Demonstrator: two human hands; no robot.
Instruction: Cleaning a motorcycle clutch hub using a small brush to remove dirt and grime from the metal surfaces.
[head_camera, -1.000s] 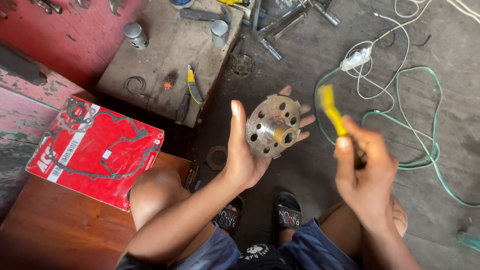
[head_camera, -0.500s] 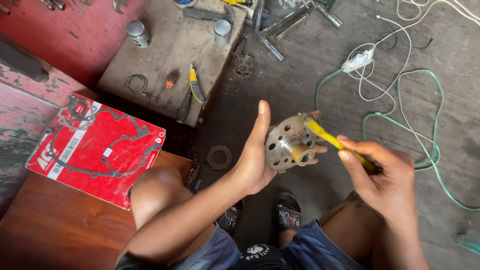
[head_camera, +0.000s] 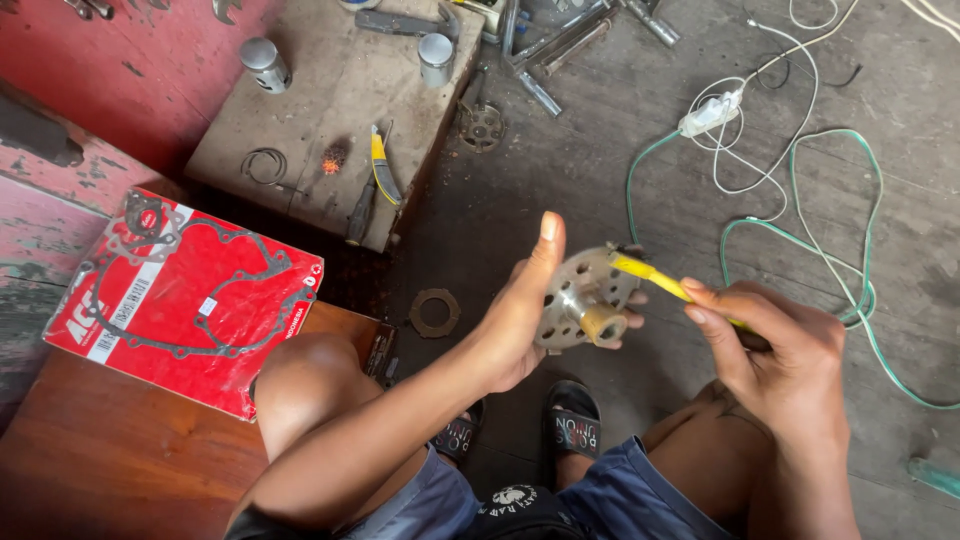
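- Holding a round metal disc with holes upright in my left hand, above the floor in front of my knees.
- My left thumb points straight up along the disc's near edge, and the tips of my other fingers show past its far edge, so the disc sits clamped between thumb and fingers with its holed face turned toward my right side.
- A short hub with a tan ring sticks out of the disc's middle, free of my fingers.
- My right hand is closed around the dark handle of a tool with a yellow blade; thumb and forefinger pinch it near the yellow part.
- The yellow tip touches the disc near its upper rim, just beside my left fingertips.
- On the concrete floor below my left wrist lies a flat ring, well apart from the disc.
- A red packet of gaskets lies on the wooden desk by my left knee.
- A green cable loops on the floor beyond my right hand.
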